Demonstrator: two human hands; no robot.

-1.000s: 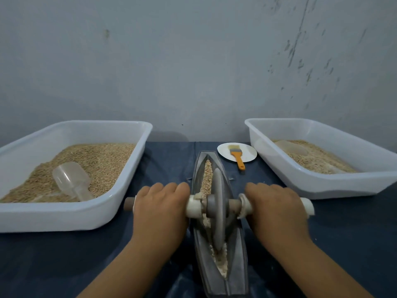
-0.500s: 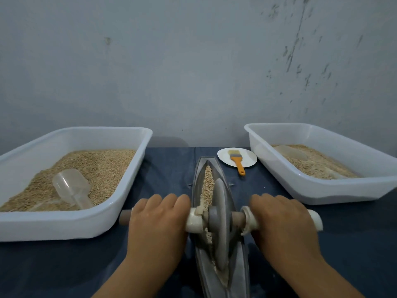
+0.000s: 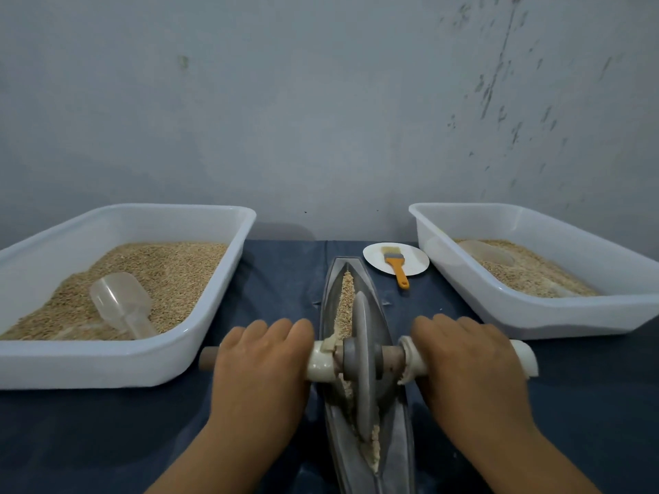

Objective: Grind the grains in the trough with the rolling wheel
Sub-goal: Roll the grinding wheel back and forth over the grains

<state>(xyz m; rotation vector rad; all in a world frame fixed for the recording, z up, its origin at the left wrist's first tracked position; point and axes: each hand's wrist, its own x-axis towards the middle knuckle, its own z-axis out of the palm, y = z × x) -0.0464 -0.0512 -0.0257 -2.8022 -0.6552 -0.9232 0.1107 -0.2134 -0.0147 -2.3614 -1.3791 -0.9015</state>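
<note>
A narrow grey boat-shaped trough (image 3: 338, 279) lies lengthwise on the dark blue table in front of me. Pale grains (image 3: 346, 297) fill its groove, with crushed bits at the near end. The grey rolling wheel (image 3: 363, 365) stands upright in the groove about midway along. Its axle runs left and right in white sleeves. My left hand (image 3: 260, 365) grips the left handle, fingers curled over it. My right hand (image 3: 467, 361) grips the right handle the same way. The handle ends stick out past both hands.
A white bin (image 3: 107, 365) of grain with a clear scoop (image 3: 119, 304) stands at the left. Another white bin (image 3: 535, 315) with grain and a scoop stands at the right. A small white plate (image 3: 413, 265) carrying an orange-handled brush (image 3: 396, 265) lies behind the trough. A grey wall is close behind.
The wheel and both hands have barely shifted along the trough; mainly the camera has tilted, moving the scene up and down in the picture. Both grips are unchanged.
</note>
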